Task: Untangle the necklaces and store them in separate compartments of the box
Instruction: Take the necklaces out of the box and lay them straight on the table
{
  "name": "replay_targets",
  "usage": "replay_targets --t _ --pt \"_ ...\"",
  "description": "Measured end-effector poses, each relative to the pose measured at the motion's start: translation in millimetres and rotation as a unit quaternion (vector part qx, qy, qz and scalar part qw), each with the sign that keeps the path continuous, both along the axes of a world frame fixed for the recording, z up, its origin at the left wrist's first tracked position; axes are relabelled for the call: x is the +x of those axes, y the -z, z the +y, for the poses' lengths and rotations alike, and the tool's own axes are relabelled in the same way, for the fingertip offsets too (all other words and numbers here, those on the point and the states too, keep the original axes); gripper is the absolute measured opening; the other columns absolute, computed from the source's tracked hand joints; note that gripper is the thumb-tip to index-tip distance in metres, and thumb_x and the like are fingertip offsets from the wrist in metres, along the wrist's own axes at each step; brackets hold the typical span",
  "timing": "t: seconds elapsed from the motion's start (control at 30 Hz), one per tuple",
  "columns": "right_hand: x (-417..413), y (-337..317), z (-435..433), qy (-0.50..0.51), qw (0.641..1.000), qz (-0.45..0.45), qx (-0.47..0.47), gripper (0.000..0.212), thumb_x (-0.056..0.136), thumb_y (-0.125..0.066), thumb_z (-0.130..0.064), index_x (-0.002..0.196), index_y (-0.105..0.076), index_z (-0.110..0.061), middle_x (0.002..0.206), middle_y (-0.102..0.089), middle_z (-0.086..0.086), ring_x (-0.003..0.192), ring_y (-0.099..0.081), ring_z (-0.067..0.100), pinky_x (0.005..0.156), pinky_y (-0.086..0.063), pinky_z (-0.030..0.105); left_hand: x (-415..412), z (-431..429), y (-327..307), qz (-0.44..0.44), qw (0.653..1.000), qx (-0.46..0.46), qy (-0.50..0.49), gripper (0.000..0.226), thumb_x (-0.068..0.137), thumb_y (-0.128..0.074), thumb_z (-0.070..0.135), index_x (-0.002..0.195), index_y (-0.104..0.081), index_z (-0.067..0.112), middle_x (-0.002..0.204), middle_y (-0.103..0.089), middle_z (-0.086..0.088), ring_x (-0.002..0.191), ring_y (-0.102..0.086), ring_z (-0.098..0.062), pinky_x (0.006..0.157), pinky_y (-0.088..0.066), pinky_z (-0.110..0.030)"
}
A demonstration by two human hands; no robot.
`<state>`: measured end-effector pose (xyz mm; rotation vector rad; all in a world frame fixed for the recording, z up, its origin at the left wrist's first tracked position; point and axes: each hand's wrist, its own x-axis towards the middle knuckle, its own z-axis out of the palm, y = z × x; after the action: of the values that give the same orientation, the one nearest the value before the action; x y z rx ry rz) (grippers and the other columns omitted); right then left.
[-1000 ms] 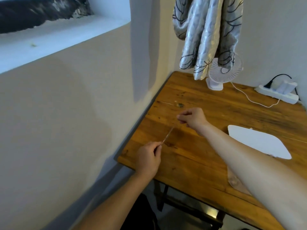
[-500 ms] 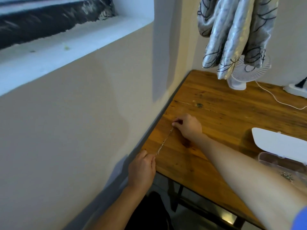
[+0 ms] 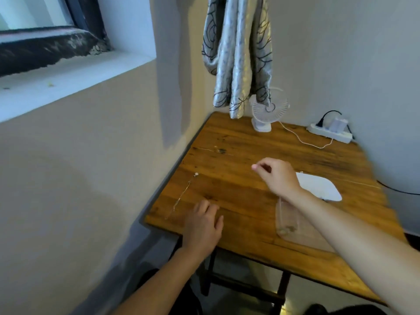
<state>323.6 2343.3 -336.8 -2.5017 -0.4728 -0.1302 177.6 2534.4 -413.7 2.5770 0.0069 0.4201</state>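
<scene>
Necklace point(image 3: 181, 196) lies stretched along the table's point(image 3: 238, 201) left edge, just left of the nearer, loosely open left hand point(image 3: 202, 226); right hand point(image 3: 276, 176) pinched, contents unclear

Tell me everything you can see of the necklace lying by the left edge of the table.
The necklace is a thin, pale metallic-looking chain stretched nearly straight on the wooden table, running diagonally along its left edge. A small white bead sits at its far end, apparently with a dark bit beside it. Its near end fades out close to the front corner. Nothing grips it: the left hand rests just right of it, apart.
</scene>
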Motion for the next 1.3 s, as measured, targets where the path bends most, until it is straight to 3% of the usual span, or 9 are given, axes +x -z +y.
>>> replay_targets --t 0.13,0.2,0.3,0.43,0.53,0.6,0.83,1.1,1.3 --pt "-42.5 -3.8 -64.8 0.018 0.999 -0.001 -0.045 0.044 0.095 -0.045 -0.050 0.069 -0.063 -0.020 0.066 -0.062 -0.004 0.065 -0.058 0.012 0.053 -0.036 0.026 7.1 -45.6 11.9 0.033 0.999 0.032 0.028 0.034 0.094 -0.043 0.045 0.122 -0.050 0.028 0.125 -0.046 0.007 0.118 -0.039 -0.010 0.103 -0.034 -0.031" --pt "-64.3 2.8 -82.0 0.001 0.996 0.023 -0.085 0.042 0.094 -0.043 -0.054 0.066 -0.058 -0.029 0.066 -0.060 -0.009 0.063 -0.057 0.006 0.054 -0.032 0.020 6.6 -58.0 23.4 0.057 0.996 0.067 0.015 0.039 0.094 -0.039 0.047 0.126 -0.048 0.026 0.133 -0.043 0.004 0.125 -0.036 -0.014 0.107 -0.029 -0.035" --pt "-86.5 22.8 -89.9 -0.070 0.982 0.070 -0.162 0.043 0.091 -0.041 -0.064 0.090 -0.066 -0.029 0.092 -0.065 -0.010 0.081 -0.058 0.004 0.065 -0.040 0.017 5.6 -62.7 33.5 0.052 0.993 0.110 -0.008 0.041 0.093 -0.040 0.046 0.124 -0.052 0.021 0.134 -0.048 -0.003 0.126 -0.040 -0.021 0.106 -0.031 -0.039" --pt "-92.0 49.8 -90.1 -0.118 0.954 0.034 -0.274 0.047 0.091 -0.046 -0.058 0.124 -0.057 -0.026 0.123 -0.054 -0.004 0.112 -0.051 0.017 0.091 -0.043 0.033 7.7 -61.1 35.8 0.043 0.991 0.123 -0.010 0.039 0.092 -0.042 0.043 0.121 -0.055 0.020 0.130 -0.051 -0.005 0.124 -0.042 -0.022 0.103 -0.035 -0.042" --pt "-89.1 46.6 -91.0 -0.139 0.962 0.055 -0.230 0.018 0.091 -0.058 -0.043 0.095 -0.058 -0.026 0.102 -0.061 -0.002 0.089 -0.056 0.018 0.076 -0.047 0.033 7.8 -61.8 37.0 0.045 0.991 0.128 -0.011 0.038 0.093 -0.040 0.042 0.121 -0.053 0.020 0.131 -0.050 -0.005 0.125 -0.041 -0.022 0.104 -0.034 -0.042" --pt "-85.5 44.2 -91.9 -0.146 0.964 0.091 -0.204 0.015 0.087 -0.064 -0.039 0.086 -0.059 -0.025 0.090 -0.064 -0.003 0.080 -0.056 0.016 0.069 -0.049 0.034 7.1 -62.3 36.9 0.043 0.991 0.128 -0.010 0.036 0.093 -0.042 0.040 0.121 -0.053 0.020 0.130 -0.050 -0.005 0.125 -0.041 -0.022 0.105 -0.034 -0.043" --pt "-70.6 27.7 -90.3 -0.131 0.960 0.232 -0.080 0.016 0.074 -0.081 -0.027 0.085 -0.070 -0.023 0.083 -0.067 -0.010 0.079 -0.063 0.010 0.069 -0.053 0.027 7.0 -61.0 36.5 0.047 0.991 0.126 -0.012 0.036 0.093 -0.041 0.039 0.122 -0.053 0.020 0.131 -0.050 -0.004 0.125 -0.040 -0.021 0.105 -0.035 -0.043" --pt "-72.7 -23.6 -87.6 -0.089 0.957 0.244 0.126 0.008 0.078 -0.077 -0.007 0.084 -0.072 -0.008 0.074 -0.067 0.005 0.063 -0.063 0.011 0.059 -0.053 0.024 5.3 -59.6 33.0 0.049 0.994 0.095 0.001 0.035 0.095 -0.039 0.040 0.123 -0.051 0.024 0.133 -0.047 0.001 0.128 -0.037 -0.017 0.108 -0.031 -0.040" --pt "-78.7 -69.1 -52.2 -0.116 0.934 0.241 0.239 0.011 0.078 -0.077 -0.004 0.084 -0.070 -0.010 0.063 -0.068 0.000 0.062 -0.064 0.013 0.058 -0.051 0.025 -2.0 -39.9 25.7 0.043 0.997 0.059 0.024 0.034 0.093 -0.049 0.035 0.125 -0.053 0.024 0.131 -0.048 0.005 0.124 -0.040 -0.012 0.105 -0.033 -0.033"
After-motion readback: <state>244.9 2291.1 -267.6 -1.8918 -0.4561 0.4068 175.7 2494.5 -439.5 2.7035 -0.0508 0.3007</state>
